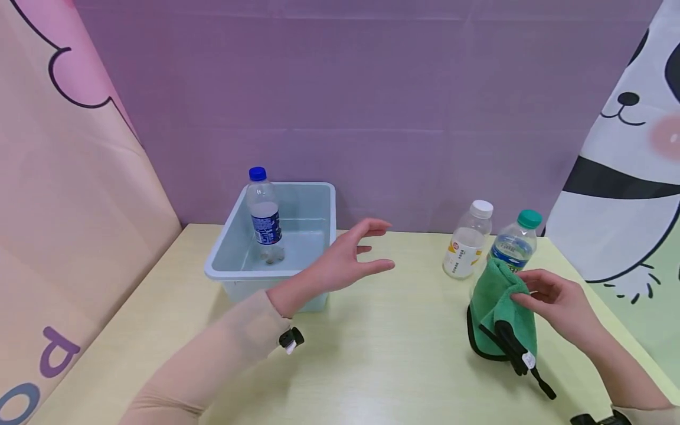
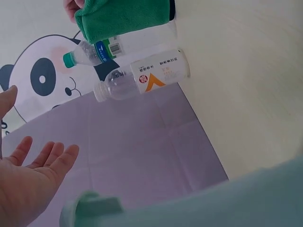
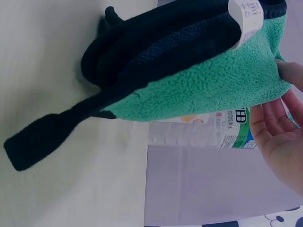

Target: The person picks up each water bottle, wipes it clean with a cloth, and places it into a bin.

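My left hand point(image 1: 345, 260) hovers over the table beside the blue basin, thumb and fingers spread, holding nothing. My right hand point(image 1: 558, 301) pinches the upper part of a green fleecy cloth item point(image 1: 496, 307), which has black edging, a white tag and a dangling black strap. It stands at the table's right side, its black-edged end downward. Right behind it is a clear bottle with a green cap point(image 1: 530, 219), its lower part hidden by the cloth. Left of that bottle stands a white-capped bottle point(image 1: 467, 239) with a white and yellow label.
A light blue plastic basin point(image 1: 319, 274) stands at the left of the pale wooden table point(image 1: 393, 366). Upright inside it is a blue-capped bottle point(image 1: 264, 218). A purple cloth backdrop point(image 1: 372, 118) hangs behind the table, with printed cloths at both sides.
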`<action>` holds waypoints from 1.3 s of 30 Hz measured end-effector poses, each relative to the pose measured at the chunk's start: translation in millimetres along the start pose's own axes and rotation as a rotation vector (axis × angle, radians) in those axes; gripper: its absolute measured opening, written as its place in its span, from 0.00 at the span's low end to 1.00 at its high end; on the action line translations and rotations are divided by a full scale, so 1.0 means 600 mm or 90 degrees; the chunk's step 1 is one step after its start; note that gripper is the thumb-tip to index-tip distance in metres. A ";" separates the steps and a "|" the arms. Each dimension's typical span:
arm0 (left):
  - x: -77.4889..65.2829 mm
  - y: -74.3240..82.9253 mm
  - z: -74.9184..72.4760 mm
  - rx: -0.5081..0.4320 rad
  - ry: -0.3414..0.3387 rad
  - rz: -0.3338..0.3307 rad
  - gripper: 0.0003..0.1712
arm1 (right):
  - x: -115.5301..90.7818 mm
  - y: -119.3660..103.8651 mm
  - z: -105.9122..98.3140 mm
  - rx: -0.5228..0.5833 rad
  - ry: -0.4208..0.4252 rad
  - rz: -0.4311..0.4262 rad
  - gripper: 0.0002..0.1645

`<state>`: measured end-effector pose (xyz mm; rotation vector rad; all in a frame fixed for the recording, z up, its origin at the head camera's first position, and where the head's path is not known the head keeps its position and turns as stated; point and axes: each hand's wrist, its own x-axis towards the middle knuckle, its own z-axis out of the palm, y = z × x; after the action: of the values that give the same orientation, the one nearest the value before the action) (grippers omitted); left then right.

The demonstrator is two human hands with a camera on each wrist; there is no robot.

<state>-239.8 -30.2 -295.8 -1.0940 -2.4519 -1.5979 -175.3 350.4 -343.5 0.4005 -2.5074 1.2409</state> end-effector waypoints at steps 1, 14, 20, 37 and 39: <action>0.002 0.000 0.005 -0.002 0.000 -0.001 0.33 | -0.001 0.001 -0.001 0.002 -0.002 0.001 0.18; 0.049 -0.033 0.068 0.004 0.013 -0.012 0.34 | -0.005 0.008 -0.006 -0.012 -0.021 0.017 0.16; 0.078 -0.050 0.093 0.017 0.005 -0.008 0.34 | -0.006 0.007 -0.015 -0.026 -0.025 0.015 0.15; 0.152 -0.028 0.154 -0.010 -0.049 0.027 0.32 | -0.013 0.020 -0.061 -0.067 -0.015 0.006 0.16; 0.159 -0.026 0.162 -0.017 -0.051 0.027 0.32 | -0.012 0.022 -0.066 -0.073 -0.013 0.012 0.15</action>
<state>-286.9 96.5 -319.4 -1.2286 -2.4452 -1.6101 -167.4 390.8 -332.8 0.3632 -2.5908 1.0978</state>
